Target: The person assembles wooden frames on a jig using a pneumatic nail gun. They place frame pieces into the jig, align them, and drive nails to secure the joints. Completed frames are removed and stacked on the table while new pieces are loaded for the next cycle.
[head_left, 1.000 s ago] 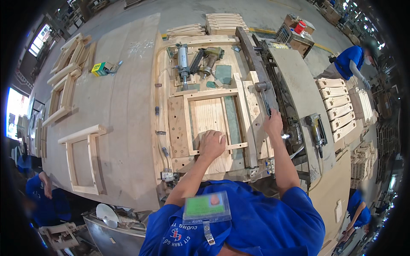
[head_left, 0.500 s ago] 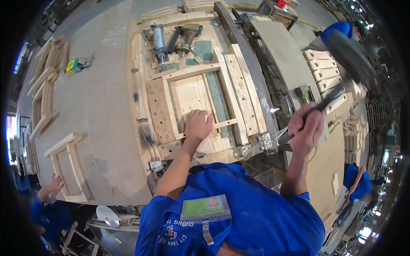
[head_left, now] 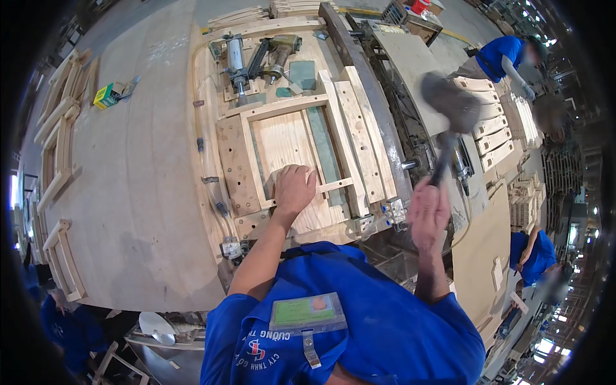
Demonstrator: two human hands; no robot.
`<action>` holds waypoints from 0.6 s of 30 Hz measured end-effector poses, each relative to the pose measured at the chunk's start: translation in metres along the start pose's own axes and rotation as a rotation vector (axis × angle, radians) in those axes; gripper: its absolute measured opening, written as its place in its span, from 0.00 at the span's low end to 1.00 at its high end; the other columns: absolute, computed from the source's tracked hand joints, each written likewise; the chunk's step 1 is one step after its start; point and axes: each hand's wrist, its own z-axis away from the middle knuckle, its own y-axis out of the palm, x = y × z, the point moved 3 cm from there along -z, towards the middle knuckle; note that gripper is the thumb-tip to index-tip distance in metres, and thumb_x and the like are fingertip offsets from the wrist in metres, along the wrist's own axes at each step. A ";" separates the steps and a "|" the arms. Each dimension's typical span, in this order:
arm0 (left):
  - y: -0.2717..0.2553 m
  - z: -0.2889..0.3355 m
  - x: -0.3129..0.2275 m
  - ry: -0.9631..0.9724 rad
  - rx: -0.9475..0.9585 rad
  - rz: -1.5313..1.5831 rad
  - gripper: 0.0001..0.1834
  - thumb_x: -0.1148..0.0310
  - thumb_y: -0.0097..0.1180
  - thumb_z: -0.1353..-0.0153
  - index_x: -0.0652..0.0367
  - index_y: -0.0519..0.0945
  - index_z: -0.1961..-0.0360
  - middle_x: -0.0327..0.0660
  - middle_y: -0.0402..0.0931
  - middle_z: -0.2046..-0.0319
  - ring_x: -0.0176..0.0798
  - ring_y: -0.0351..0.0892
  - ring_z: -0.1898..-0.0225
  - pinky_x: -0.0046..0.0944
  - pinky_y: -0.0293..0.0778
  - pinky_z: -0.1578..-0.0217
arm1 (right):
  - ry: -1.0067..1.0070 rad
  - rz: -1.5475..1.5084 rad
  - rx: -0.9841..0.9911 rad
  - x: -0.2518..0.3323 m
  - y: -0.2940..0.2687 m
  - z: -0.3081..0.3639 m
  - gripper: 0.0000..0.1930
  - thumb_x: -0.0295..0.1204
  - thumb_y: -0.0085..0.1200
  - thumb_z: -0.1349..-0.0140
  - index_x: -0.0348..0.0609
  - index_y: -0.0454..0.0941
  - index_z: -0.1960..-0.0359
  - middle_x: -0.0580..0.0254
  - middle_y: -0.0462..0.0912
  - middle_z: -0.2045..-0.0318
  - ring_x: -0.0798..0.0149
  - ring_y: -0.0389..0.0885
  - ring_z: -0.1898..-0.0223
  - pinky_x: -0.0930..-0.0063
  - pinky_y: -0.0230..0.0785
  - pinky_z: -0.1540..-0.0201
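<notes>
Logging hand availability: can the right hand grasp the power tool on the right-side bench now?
Probably not: the right hand grips a dark mallet, so it seems too full to take the power tool.

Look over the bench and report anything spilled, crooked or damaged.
One thing stands out: pale, patchy marks on the wide board at left, toward its far end. They interrupt its brown surface; whether spilled glue, dust or scuffs, I can't tell. The wooden frame under the left hand shows no clear damage.
</notes>
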 end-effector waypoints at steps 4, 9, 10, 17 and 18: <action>0.005 -0.002 -0.006 0.020 0.027 0.025 0.16 0.60 0.60 0.33 0.60 0.88 0.54 0.51 0.86 0.54 0.54 0.80 0.46 0.54 0.72 0.41 | -0.316 -0.483 0.005 -0.060 0.006 0.029 0.14 0.40 0.46 0.19 0.42 0.77 0.55 0.60 0.81 0.69 0.62 0.79 0.75 0.68 0.70 0.70; 0.005 0.000 -0.008 0.053 -0.029 0.020 0.14 0.61 0.61 0.34 0.60 0.88 0.58 0.51 0.85 0.57 0.55 0.81 0.48 0.55 0.73 0.43 | 0.116 0.606 0.312 -0.157 0.009 0.082 0.20 0.43 0.42 0.19 0.37 0.73 0.61 0.51 0.78 0.71 0.50 0.76 0.70 0.55 0.69 0.65; 0.005 0.000 -0.007 0.072 -0.054 0.027 0.13 0.61 0.61 0.34 0.61 0.87 0.59 0.51 0.85 0.58 0.55 0.81 0.49 0.55 0.73 0.44 | -0.007 0.651 0.262 -0.146 0.004 0.059 0.20 0.43 0.41 0.19 0.37 0.72 0.62 0.51 0.78 0.71 0.51 0.76 0.70 0.55 0.69 0.65; 0.004 0.003 0.002 0.058 -0.087 0.056 0.14 0.60 0.62 0.35 0.61 0.87 0.59 0.51 0.85 0.59 0.55 0.81 0.49 0.54 0.74 0.43 | -0.307 -0.127 -0.207 0.082 0.020 -0.112 0.22 0.43 0.38 0.15 0.44 0.70 0.69 0.71 0.66 0.84 0.76 0.60 0.87 0.79 0.56 0.83; 0.002 0.004 0.005 0.030 -0.086 0.041 0.15 0.60 0.62 0.34 0.61 0.87 0.59 0.51 0.85 0.58 0.55 0.81 0.49 0.54 0.74 0.43 | -0.418 -0.207 -0.248 0.103 0.031 -0.127 0.23 0.46 0.38 0.15 0.44 0.69 0.66 0.71 0.67 0.83 0.76 0.62 0.85 0.78 0.57 0.82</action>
